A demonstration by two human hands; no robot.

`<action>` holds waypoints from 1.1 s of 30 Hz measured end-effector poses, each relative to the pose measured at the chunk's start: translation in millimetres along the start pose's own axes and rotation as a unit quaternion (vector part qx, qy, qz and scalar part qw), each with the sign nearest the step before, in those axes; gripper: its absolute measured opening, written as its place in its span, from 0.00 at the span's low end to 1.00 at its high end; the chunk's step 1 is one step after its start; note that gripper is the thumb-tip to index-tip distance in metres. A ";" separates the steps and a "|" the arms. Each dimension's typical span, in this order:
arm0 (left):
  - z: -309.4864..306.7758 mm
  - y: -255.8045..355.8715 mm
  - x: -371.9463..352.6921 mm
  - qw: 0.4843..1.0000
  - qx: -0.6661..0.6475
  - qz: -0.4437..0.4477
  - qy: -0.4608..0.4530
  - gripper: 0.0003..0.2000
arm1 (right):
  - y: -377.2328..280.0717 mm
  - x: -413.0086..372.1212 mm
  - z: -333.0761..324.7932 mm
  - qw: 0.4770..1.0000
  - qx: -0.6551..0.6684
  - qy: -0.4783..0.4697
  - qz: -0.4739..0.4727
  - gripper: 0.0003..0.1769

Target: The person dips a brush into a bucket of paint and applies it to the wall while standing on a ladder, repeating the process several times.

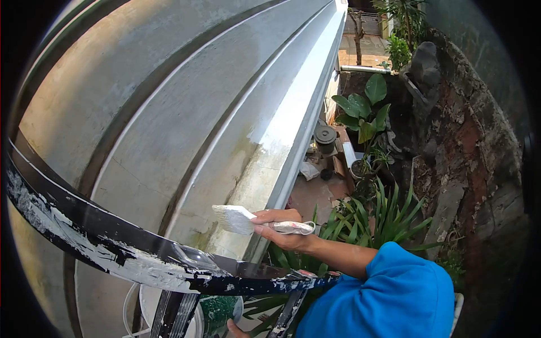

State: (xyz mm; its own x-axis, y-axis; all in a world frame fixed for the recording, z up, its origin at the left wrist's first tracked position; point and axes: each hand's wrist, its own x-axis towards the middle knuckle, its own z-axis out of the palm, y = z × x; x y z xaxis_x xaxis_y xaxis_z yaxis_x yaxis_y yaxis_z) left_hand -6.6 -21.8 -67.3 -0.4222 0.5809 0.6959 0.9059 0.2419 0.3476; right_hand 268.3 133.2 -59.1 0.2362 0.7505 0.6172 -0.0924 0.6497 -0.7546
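Observation:
My right hand grips a paintbrush loaded with white paint, its bristles pointing left at the stepped concrete ledge of a building's edge. The upper stretch of that ledge is white; the part near the brush is stained and bare. My blue sleeve fills the lower right. Only a fingertip of my left hand shows at the bottom edge, beside a white bucket; what it holds is hidden.
A black, paint-smeared ladder rail curves across the lower left, its rungs dropping below. Far below lie a paved yard, potted plants, spiky green leaves and a rough rock wall.

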 end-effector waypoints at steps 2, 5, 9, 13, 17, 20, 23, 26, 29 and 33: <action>-0.6 2.6 0.8 1.000 -0.028 0.004 0.001 0.58 | -21.9 -17.8 -4.8 0.999 -0.048 0.006 -0.016 0.12; -2.6 4.6 4.2 0.998 -0.061 0.026 0.002 0.56 | -47.1 -46.1 -10.5 0.993 -0.111 0.027 -0.026 0.12; -11.7 12.6 8.1 0.997 -0.072 0.022 -0.021 0.53 | -57.9 -83.2 -13.5 0.993 -0.056 0.078 0.068 0.14; -12.2 7.1 8.2 0.996 -0.080 0.032 -0.039 0.53 | -57.9 -103.3 -12.8 0.992 -0.036 0.120 0.031 0.17; -19.2 16.0 11.6 0.992 -0.110 0.045 -0.050 0.53 | -66.5 -118.5 -1.6 0.992 -0.079 0.089 -0.052 0.16; -19.1 17.1 11.4 0.991 -0.118 0.042 -0.054 0.53 | -56.4 -122.8 0.0 0.986 -0.094 0.102 -0.090 0.15; -16.3 9.6 11.3 0.989 -0.120 0.072 -0.052 0.54 | -49.5 -122.7 0.5 0.980 -0.109 0.109 -0.130 0.16; -11.7 5.6 8.1 0.987 -0.126 0.078 -0.058 0.54 | -46.5 -125.4 -0.4 0.974 -0.131 0.120 -0.140 0.16; -8.7 6.5 6.9 0.985 -0.126 0.099 -0.061 0.55 | -52.2 -125.6 -3.3 0.971 -0.159 0.124 -0.132 0.18; -16.8 15.3 9.5 0.979 -0.150 0.122 -0.070 0.55 | -52.3 -128.2 -3.0 0.965 -0.180 0.136 -0.135 0.19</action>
State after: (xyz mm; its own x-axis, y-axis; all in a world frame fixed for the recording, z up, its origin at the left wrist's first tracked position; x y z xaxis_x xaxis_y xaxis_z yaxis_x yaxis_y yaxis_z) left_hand 2.6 -25.6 -44.8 -0.1664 0.6993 0.6952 0.9196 -0.1443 0.3653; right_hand 245.7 2.6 -99.4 0.4535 0.4685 0.7582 0.3379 0.6968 -0.6327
